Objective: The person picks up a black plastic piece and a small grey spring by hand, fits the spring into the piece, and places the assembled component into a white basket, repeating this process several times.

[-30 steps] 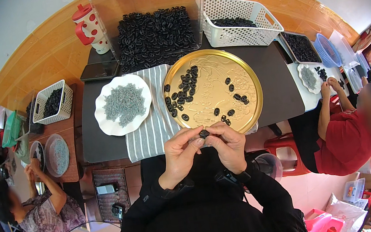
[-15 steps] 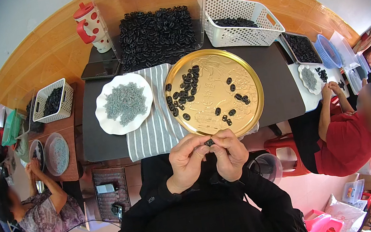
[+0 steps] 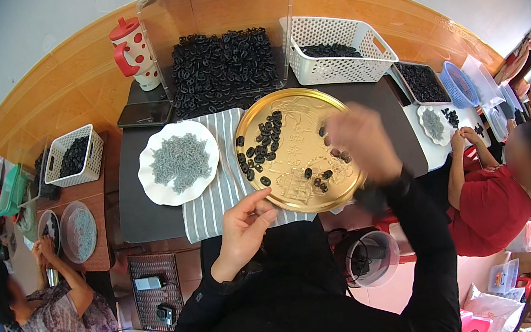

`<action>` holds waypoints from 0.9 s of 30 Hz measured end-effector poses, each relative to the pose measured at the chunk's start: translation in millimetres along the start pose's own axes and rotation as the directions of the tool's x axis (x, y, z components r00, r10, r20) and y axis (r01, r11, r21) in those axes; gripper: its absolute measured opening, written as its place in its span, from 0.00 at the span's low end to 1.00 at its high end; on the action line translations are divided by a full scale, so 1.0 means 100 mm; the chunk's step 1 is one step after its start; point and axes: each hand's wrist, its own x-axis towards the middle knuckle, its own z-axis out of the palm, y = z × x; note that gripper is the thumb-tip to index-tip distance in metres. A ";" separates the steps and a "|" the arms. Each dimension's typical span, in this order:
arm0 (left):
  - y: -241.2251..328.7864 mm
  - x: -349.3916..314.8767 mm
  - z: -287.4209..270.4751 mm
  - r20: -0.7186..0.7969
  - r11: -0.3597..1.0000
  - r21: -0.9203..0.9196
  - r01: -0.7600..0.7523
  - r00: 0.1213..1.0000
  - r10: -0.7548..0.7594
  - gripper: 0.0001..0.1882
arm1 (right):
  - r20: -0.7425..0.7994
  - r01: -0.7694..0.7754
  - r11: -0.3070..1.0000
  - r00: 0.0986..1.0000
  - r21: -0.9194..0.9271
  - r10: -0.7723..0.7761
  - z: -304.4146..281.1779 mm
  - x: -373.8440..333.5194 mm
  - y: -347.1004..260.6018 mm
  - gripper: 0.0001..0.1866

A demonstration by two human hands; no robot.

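My left hand (image 3: 242,233) is just off the near rim of the round golden tray (image 3: 294,103), thumb and forefinger apart with nothing visible between them. Over the tray's right side my right hand (image 3: 366,142) is smeared by motion, so its fingers and anything in them cannot be made out. Small black oval plastic pieces with holes (image 3: 266,140) lie in a loose cluster on the tray's left, and a few more sit at its right and near side. To the left, a white scalloped plate (image 3: 151,183) bears a heap of small grey pieces (image 3: 181,161).
Behind stands a clear bin (image 3: 214,8) of black pieces, with a white basket (image 3: 351,71) beside it. A spotted tumbler (image 3: 138,54), a dark phone (image 3: 144,114) and a striped cloth (image 3: 207,209) are at left. People work at side tables, one in a red shirt (image 3: 494,200).
My hands have parted from their shared pinch on a small black piece. The right moved forward and right over the tray; the left shifted slightly left and its fingers spread.
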 end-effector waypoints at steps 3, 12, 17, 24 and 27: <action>0.09 -0.05 -0.01 -0.010 0.998 0.022 0.059 0.998 -0.059 0.19 | -0.409 0.033 0.907 0.899 0.419 0.156 -0.21 0.72 -0.48 0.08; -0.02 -0.08 -0.16 0.024 0.993 -0.103 0.055 0.998 -0.052 0.16 | 0.235 -0.106 0.933 0.952 -0.343 0.195 0.37 0.61 0.33 0.09; -0.07 -0.14 -0.23 0.044 0.993 -0.098 0.071 0.997 -0.067 0.16 | 0.472 0.344 0.649 0.881 -0.678 0.026 0.81 0.62 0.32 0.12; -0.06 -0.10 -0.26 0.033 0.989 -0.114 0.094 0.995 -0.090 0.15 | 0.450 0.333 0.609 0.892 -0.720 0.045 0.81 0.38 0.35 0.07; -0.07 -0.06 -0.22 0.017 0.993 -0.106 0.053 0.999 -0.052 0.14 | 0.432 0.314 0.694 0.902 -0.648 -0.005 0.77 0.19 0.37 0.07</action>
